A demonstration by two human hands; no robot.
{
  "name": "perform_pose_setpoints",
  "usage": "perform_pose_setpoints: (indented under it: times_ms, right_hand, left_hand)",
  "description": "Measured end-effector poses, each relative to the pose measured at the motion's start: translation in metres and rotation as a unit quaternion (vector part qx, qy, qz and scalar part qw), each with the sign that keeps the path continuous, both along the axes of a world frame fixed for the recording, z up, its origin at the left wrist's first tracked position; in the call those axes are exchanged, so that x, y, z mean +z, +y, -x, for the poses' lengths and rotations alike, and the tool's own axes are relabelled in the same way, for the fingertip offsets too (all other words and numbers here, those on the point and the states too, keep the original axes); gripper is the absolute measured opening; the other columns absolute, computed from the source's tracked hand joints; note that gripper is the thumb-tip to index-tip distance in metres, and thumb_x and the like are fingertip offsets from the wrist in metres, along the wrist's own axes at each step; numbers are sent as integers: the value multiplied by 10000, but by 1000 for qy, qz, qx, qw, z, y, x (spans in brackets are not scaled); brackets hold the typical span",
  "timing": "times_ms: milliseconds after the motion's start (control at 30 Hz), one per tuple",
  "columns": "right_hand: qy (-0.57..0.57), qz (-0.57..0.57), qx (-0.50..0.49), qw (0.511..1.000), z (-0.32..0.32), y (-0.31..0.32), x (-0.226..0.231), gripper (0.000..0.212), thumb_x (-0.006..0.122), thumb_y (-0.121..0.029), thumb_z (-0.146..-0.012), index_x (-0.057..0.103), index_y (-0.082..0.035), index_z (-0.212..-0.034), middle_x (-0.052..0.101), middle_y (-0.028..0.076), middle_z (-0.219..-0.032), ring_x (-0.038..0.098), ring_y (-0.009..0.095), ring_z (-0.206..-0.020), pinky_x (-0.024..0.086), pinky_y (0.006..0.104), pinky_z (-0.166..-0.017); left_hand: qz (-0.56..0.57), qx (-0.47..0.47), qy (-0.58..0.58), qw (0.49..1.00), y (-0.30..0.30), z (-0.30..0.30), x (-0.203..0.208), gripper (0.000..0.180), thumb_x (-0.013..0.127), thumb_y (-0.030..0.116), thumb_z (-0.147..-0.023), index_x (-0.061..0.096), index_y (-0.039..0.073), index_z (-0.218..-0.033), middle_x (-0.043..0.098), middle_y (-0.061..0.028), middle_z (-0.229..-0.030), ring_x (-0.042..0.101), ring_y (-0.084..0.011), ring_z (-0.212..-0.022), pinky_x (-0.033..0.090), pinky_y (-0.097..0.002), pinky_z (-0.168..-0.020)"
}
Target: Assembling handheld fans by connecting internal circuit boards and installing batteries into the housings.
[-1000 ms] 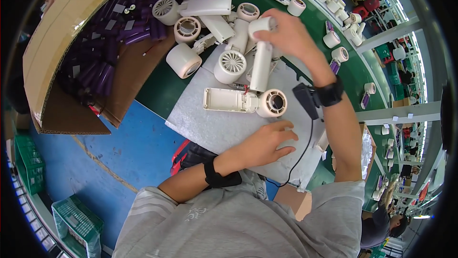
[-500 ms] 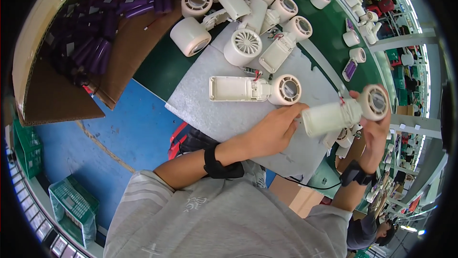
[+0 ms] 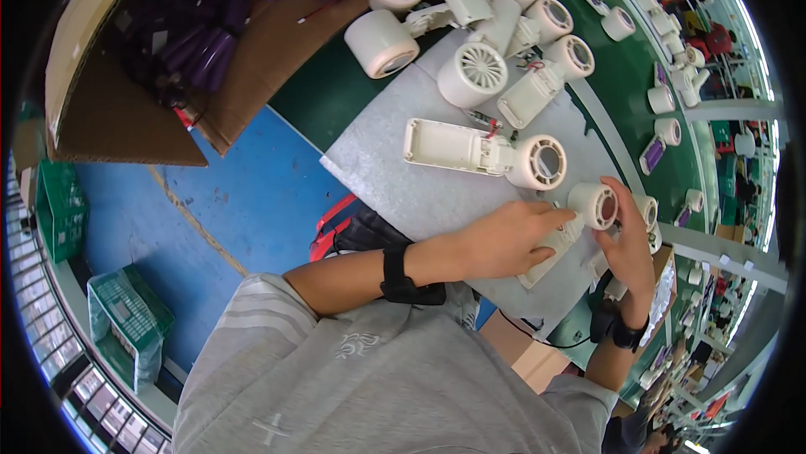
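Observation:
Both hands are on a white handheld fan housing with a round head [image 3: 594,205] and a flat handle [image 3: 547,268], low over the grey mat [image 3: 374,156]. My left hand [image 3: 508,240] is closed over the handle, its index finger reaching the joint below the head. My right hand [image 3: 625,244] curls its fingers and thumb around the far side of the head. Another fan housing [image 3: 457,148] lies beyond my left hand, its hollow handle facing up and red wires near its joint. A strap circles each wrist.
Several white fan housings [image 3: 473,75] are heaped at the mat's far side. An open cardboard box [image 3: 285,60] of purple battery cells [image 3: 206,55] stands at left. More parts lie along the green bench [image 3: 625,114]; a green crate [image 3: 130,315] sits on the floor.
The held fan housing has come down and leftward from a raised position at the right. My left hand now covers its handle. The whole view has shifted slightly.

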State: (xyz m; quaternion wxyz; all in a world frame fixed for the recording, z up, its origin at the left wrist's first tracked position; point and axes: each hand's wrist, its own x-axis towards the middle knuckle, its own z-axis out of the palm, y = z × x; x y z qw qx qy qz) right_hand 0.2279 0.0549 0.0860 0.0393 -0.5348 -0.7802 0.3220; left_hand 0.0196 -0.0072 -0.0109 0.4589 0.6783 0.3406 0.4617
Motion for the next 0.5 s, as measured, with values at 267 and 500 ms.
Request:
perform_pose_setpoints:
  times_ms: [267,500]
  right_hand:
    - [2,-47,98,994,67,6,49,598,625,65,-700,493,-39,-1273,525,165,-1264,543,333,-1149,432,361,-960]
    - [-103,-39,199,974,124,21,13,582,725,-28,-669,553,-65,-1223,570,88,-1205,589,208,-1051,475,345,-829]
  left_hand:
    - [-13,12,9,1000,-2,-4,1,350,689,83,-784,569,14,-1105,615,-185,-1002,597,-371,-938,493,-444,-808]
    - [-96,-7,5,995,-2,-5,-12,333,681,86,-774,576,14,-1082,586,-162,-971,610,-368,-921,503,-438,-803]
